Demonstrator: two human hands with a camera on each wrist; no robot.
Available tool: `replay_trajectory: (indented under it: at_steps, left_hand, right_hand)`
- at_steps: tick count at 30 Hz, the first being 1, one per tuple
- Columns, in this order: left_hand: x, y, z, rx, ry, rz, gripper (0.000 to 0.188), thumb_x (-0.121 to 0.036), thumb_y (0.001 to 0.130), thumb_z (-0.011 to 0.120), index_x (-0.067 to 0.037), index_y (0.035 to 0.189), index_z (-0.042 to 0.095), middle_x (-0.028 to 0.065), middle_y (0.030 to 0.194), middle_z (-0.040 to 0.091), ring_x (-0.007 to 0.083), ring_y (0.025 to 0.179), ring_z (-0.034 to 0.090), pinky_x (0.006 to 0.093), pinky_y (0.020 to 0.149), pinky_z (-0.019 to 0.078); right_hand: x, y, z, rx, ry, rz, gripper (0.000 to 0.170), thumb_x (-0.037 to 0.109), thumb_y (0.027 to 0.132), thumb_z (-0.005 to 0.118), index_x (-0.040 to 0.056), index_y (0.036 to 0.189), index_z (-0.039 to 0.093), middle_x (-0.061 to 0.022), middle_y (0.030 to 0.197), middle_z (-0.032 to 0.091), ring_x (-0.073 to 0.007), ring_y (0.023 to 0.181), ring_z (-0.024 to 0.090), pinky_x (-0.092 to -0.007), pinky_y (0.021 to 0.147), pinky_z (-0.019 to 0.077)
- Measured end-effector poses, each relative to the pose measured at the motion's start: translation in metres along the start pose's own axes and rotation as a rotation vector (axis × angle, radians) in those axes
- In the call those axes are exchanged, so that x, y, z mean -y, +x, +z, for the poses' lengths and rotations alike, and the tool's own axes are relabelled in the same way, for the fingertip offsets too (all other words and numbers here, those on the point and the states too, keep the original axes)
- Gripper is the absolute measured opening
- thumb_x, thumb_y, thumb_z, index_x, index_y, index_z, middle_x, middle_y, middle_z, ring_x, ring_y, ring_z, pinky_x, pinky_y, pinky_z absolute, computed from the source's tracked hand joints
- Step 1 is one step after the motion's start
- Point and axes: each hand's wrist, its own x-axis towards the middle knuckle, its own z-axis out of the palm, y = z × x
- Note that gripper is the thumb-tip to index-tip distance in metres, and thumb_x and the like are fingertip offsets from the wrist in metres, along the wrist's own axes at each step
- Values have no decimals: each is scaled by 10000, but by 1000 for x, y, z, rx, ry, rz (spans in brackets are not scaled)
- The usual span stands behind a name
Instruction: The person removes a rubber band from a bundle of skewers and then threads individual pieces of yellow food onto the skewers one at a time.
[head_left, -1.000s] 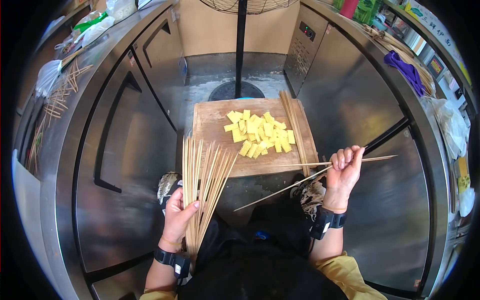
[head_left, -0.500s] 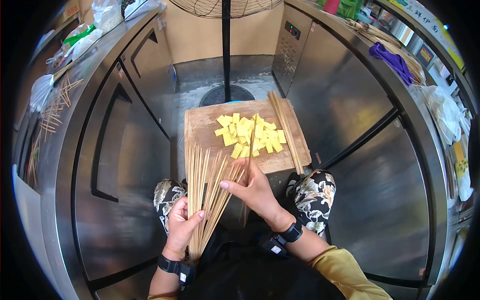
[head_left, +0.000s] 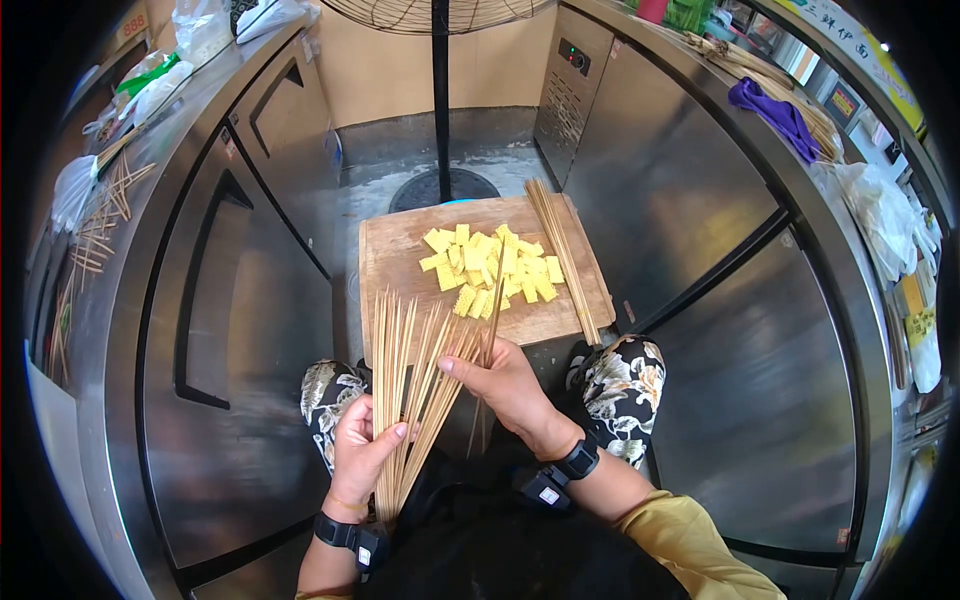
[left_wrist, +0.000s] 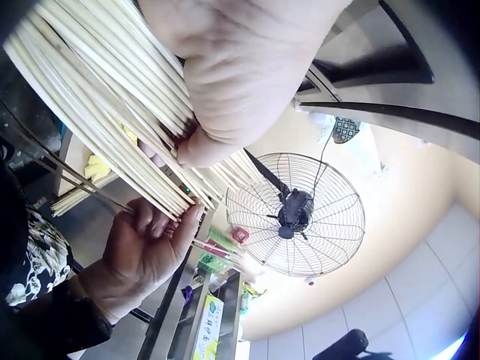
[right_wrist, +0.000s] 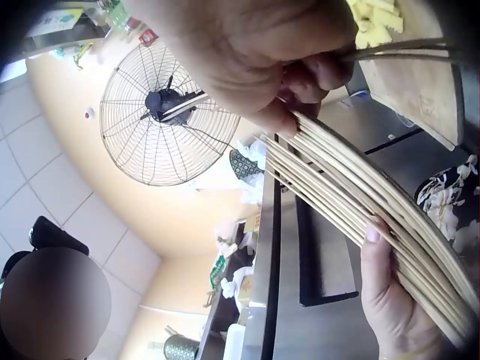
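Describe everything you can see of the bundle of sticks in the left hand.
The bundle of sticks is many thin, straight, pale tan rods that look like wood or bamboo. Gathered closely at the lower end, they fan out above, with a gap between two clusters. The left hand grips them low down, thumb across the front. The right hand touches the right-hand cluster near its upper ends. In the head view, the upper ends overlap the wooden board.

Head view downward, wrist views close
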Motion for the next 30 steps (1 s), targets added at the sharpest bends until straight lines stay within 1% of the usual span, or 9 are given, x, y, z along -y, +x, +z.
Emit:
replay_trajectory:
  at_steps: [2,3,6,9,12,18,24,27,30]
  left_hand:
    - [0,0,0,-2,-10,-4,288,-43,820,666,-7,1067,521,69,937,651,111,782,644,260,756,535]
    - [0,0,1,1,-15,-7,260,-34,831,655,-9,1051,519,76,936,654,117,790,648,262,762,535]
    - [-1,0,1,9,-35,-13,204,-12,851,630,-12,1019,513,91,935,660,133,806,658,269,773,535]
    - [-1,0,1,0,-52,-19,206,2,849,629,-10,1018,511,95,932,659,139,807,660,271,774,538]
    - [-1,0,1,-19,-54,-20,212,10,845,629,-8,1019,510,98,928,658,144,807,662,274,774,539]
    - [1,1,0,-10,-60,-5,218,9,842,633,-6,1022,511,96,926,657,146,804,662,274,772,540]
    - [0,1,1,-1,-65,-7,214,5,844,633,-7,1021,514,96,926,659,146,804,664,274,768,540]
    - [1,2,1,6,-62,-12,213,5,844,632,-8,1021,514,97,926,661,145,807,665,274,765,541]
    - [2,1,2,12,-49,-22,205,6,846,628,-12,1014,513,96,925,663,142,806,665,273,763,541]
  right_hand:
    - [1,0,0,-4,6,3,207,56,883,628,-8,1079,606,-21,1011,655,-62,908,585,-232,833,467]
    - [1,-1,0,-6,9,5,198,56,884,627,-6,1071,610,-19,1003,657,-60,902,585,-229,827,467]
    - [0,-2,1,-47,-1,-14,189,77,880,639,2,1054,638,-10,946,665,-35,781,574,-192,694,467]
    - [8,-5,0,-58,-31,29,179,122,874,657,24,1023,661,17,869,666,4,626,467,-158,540,358]
    - [11,-7,-6,-34,-50,119,174,87,878,643,11,1033,626,-15,944,655,-68,863,590,-227,812,466]
    - [12,-8,-9,1,-22,141,177,107,882,642,9,1029,629,-24,943,654,-78,863,593,-222,800,470]
    - [16,-9,-7,26,-17,130,175,113,879,650,17,1024,627,-14,915,646,-70,848,584,-216,776,466]
    - [14,-8,-5,6,-48,112,126,113,872,661,32,961,624,1,872,628,-57,798,563,-205,735,452]
    - [11,-7,-7,33,-39,105,95,114,868,667,49,901,606,14,829,607,-48,759,539,-198,704,436]
